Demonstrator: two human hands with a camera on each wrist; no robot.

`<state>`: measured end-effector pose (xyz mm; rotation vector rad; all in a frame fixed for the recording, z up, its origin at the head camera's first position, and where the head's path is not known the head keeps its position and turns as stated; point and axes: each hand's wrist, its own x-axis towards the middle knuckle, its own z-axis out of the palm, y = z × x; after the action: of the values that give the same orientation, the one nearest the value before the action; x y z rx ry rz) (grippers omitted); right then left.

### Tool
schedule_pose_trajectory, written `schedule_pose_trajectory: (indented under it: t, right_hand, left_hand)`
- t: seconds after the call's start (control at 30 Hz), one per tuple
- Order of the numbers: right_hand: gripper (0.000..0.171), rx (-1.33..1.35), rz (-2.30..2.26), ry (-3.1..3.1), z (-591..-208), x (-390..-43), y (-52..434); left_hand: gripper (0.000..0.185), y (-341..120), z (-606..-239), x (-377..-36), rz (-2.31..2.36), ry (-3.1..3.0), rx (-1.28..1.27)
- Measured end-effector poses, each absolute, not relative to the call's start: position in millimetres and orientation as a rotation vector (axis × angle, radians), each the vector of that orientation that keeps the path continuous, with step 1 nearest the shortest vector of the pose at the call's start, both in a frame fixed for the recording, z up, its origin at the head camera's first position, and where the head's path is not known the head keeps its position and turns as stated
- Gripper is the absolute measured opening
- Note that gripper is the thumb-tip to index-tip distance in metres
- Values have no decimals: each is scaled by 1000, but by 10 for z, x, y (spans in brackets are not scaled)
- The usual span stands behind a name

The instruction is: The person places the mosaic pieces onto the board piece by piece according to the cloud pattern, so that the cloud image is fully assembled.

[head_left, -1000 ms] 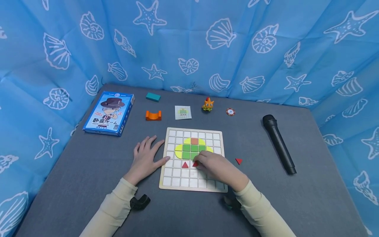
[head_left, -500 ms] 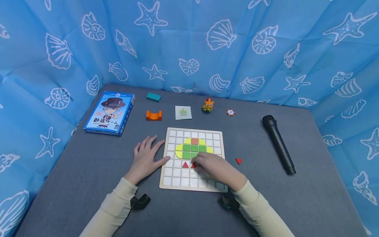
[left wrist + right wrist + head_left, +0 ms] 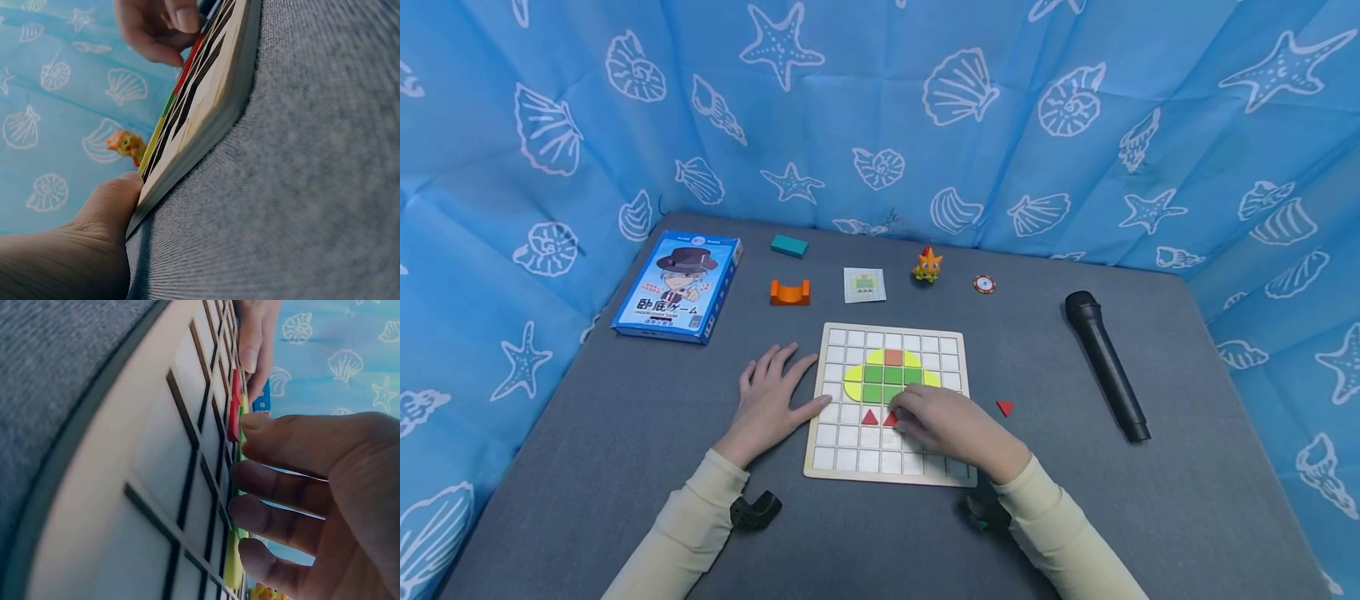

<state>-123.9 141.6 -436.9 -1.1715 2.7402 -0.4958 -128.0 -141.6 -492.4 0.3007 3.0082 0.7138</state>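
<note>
Our right hand (image 3: 951,425) rests on the grid board (image 3: 850,457), fingers curled, pinching a red triangle (image 3: 891,418) just beside the other red triangle (image 3: 869,417), below the green and yellow tiles (image 3: 891,377). Our left hand (image 3: 771,404) lies spread flat on the table (image 3: 587,433), thumb touching the board's left edge. We judge it best to keep that edge braced and seat the triangle squarely in its cell. A spare triangle (image 3: 1004,407) lies right of the board, the microphone (image 3: 1105,362) farther right.
</note>
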Motion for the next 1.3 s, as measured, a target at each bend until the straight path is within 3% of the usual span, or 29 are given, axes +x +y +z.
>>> schedule_pose_trajectory:
  t: [0.77,1.3]
  right_hand:
    - [27,-496,-423,2921,-4259,-1190,2516]
    - [13,-578,-427,2970,-4407,-1169,2546]
  left_hand:
    - [75,-1422,-4926,-1280,699,2986,290]
    - [73,-1437,-4955,-1281,729,3006,321]
